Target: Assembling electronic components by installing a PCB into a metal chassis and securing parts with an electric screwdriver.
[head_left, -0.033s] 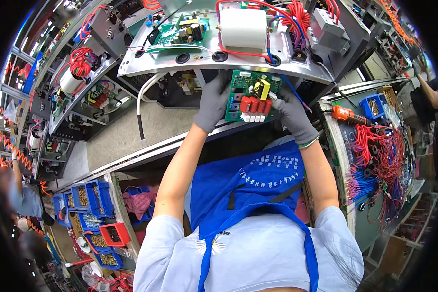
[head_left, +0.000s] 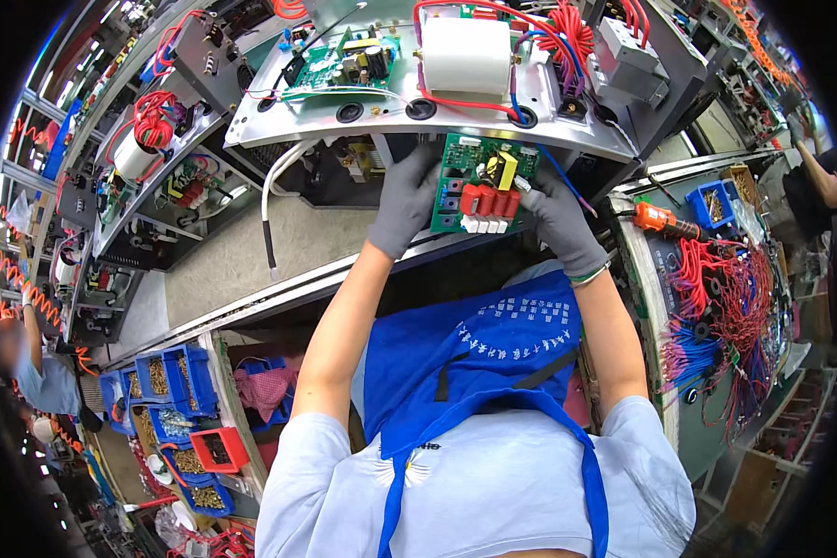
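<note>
A green circuit board (head_left: pixel 450 206) with red capacitors, a yellow transformer and white blocks along its near edge is held upright, tilted, just in front of an open metal chassis (head_left: pixel 391 112). My gloved left hand (head_left: pixel 405 203) grips its left edge, with fingertips partly hidden by the board and the chassis lip. On the opposite side my gloved right hand (head_left: pixel 558 219) is closed around the right edge, thumb near a small white connector. A blue wire (head_left: pixel 567 179) hangs from the chassis above my right hand. Left of my left hand dangles a white cable (head_left: pixel 268 200) with a black end.
On the chassis sit a large white capacitor (head_left: pixel 465 56), another green board (head_left: pixel 344 67) and coiled red wires. A side table at right carries an orange tool (head_left: pixel 656 219), wire bundles (head_left: pixel 716 307) and a blue bin (head_left: pixel 711 202). Blue screw bins (head_left: pixel 189 377) and a red bin (head_left: pixel 220 450) stand at left.
My left hand has shifted very slightly at the board's edge. The board and my right hand look nearly unmoved.
</note>
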A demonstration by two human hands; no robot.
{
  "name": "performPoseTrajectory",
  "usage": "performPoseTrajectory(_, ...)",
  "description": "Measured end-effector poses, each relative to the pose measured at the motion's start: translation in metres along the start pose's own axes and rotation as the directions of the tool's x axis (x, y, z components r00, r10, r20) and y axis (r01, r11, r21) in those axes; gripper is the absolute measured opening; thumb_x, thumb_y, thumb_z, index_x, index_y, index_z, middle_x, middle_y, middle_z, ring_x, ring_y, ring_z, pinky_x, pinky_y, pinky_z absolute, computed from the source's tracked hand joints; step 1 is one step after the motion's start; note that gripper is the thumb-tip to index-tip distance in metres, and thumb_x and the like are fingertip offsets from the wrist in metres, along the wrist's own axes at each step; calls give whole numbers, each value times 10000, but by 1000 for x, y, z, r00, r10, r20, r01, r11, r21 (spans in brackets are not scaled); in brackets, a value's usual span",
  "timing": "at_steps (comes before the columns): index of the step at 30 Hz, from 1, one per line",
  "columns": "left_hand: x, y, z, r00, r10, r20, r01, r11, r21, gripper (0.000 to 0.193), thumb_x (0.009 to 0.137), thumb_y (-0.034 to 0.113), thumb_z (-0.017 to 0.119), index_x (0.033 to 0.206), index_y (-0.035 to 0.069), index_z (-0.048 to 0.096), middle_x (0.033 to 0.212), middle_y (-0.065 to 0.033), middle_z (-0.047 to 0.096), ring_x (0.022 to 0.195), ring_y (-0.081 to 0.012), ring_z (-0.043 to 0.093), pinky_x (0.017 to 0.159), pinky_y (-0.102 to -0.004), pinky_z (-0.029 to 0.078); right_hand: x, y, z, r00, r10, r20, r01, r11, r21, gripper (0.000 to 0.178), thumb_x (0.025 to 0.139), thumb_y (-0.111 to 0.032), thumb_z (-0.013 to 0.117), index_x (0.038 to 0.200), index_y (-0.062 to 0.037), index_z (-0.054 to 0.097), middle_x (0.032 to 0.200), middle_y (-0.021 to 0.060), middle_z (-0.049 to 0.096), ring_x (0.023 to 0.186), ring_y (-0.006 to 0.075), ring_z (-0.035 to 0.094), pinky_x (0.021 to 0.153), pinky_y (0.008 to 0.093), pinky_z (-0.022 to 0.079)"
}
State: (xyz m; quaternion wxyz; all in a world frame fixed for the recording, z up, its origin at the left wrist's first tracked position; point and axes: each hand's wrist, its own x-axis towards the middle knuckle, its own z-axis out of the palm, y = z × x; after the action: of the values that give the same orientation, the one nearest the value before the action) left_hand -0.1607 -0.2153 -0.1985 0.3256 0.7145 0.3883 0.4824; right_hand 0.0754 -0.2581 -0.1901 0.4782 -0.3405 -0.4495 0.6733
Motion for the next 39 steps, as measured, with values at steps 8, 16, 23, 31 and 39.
performPoseTrajectory(8,-13,-14,-15,998,56,11,-54,988,-146,240,886,126,682,1098,14,679,967,-78,705,857,-119,634,770,-277,509,16,11,12,995,-100,-15,95,969,-227,436,947,-185,600,1334,-7,509,1203,44,609,1057,102,554,932,259,439)
performPoseTrajectory(16,-17,-10,-7,975,-194,-106,144,920,-365,236,904,83,666,1115,-21,679,1040,-59,704,930,-103,625,851,-267,506,15,7,18,963,-250,-105,183,885,-428,407,952,-142,580,1326,4,512,1206,77,612,1067,135,558,968,291,424)
performPoseTrajectory(23,-25,20,-9,977,-188,-97,159,955,-251,556,928,295,624,1380,9,473,1241,-132,602,1037,-212,627,870,-336,507,26,17,32,886,-407,-224,241,815,-527,428,921,-100,591,1316,34,494,1172,160,627,1072,219,589,957,326,439)
performPoseTrajectory(31,-17,39,9,964,-104,-246,166,955,247,459,877,325,698,1184,12,563,1049,-182,625,947,-278,619,832,-361,489,31,35,37,767,-583,-268,146,565,-812,448,893,-113,605,1296,42,487,1145,282,599,1079,416,581,907,427,467)
performPoseTrajectory(39,-28,31,17,906,-341,-252,241,903,-355,540,897,316,695,1237,-53,495,1149,-159,614,1074,-237,579,909,-353,460,66,65,28,732,-470,-493,41,753,-657,420,853,-164,675,1195,44,548,1069,257,629,1016,421,605,848,430,489)
